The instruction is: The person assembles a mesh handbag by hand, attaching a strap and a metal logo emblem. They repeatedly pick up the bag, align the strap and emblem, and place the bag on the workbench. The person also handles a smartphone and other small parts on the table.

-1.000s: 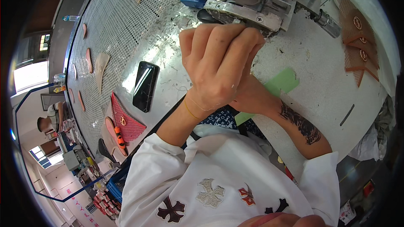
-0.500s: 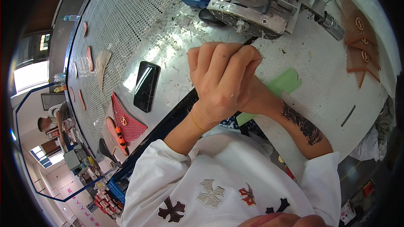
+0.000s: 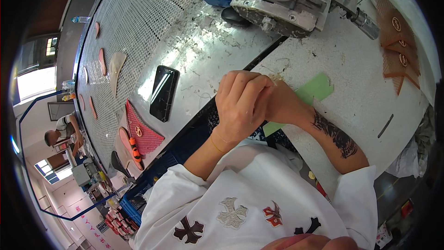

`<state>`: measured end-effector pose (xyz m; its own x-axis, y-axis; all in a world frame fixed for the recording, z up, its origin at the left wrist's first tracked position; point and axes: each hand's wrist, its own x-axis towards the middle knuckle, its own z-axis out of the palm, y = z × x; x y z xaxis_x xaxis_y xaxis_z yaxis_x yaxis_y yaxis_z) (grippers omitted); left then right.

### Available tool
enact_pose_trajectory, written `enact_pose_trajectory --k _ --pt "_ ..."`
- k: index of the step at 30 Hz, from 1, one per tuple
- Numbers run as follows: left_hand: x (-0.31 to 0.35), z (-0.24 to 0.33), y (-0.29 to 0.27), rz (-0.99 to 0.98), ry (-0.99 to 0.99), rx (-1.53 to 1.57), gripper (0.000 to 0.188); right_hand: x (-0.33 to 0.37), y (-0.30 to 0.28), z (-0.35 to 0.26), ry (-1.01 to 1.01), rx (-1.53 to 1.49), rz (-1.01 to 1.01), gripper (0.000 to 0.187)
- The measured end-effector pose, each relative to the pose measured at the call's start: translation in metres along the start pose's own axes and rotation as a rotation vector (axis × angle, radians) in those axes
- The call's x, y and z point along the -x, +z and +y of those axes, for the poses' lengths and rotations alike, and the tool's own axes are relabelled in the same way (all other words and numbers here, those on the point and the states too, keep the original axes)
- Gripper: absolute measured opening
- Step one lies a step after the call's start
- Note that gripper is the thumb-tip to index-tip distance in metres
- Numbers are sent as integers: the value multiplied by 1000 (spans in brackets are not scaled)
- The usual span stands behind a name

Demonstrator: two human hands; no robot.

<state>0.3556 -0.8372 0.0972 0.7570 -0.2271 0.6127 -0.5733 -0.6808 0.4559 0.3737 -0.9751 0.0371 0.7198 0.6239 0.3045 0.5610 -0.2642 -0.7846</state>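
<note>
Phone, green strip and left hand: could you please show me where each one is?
Phone (image 3: 164, 94), head view: middle of its black front.
Green strip (image 3: 317, 88), head view: its upper right part.
Left hand (image 3: 240, 104), head view: back of the hand.

So there's a glossy black rectangular phone (image 3: 164, 93) lying face up on the scuffed silvery metal tabletop (image 3: 196, 53), light streaking across its screen. Over to the left, there's a slim orange-and-black tool (image 3: 135, 150), plus a blue plastic crate (image 3: 134, 204) below the table edge. A clear plastic bottle with a blue label (image 3: 81, 19) sits past the far edge, and a dark-haired co-worker in a pale top (image 3: 67, 127) is near a bright white window (image 3: 37, 87).
</note>
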Motion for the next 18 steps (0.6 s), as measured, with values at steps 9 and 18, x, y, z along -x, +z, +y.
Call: enact_pose_trajectory --k 9,18 --pt "-3 8 -11 -17 172 193 32 7 4 14 -41 -74 44 14" --pt "18 19 0 -55 278 324 32 -3 2 10 -176 7 -31 18"
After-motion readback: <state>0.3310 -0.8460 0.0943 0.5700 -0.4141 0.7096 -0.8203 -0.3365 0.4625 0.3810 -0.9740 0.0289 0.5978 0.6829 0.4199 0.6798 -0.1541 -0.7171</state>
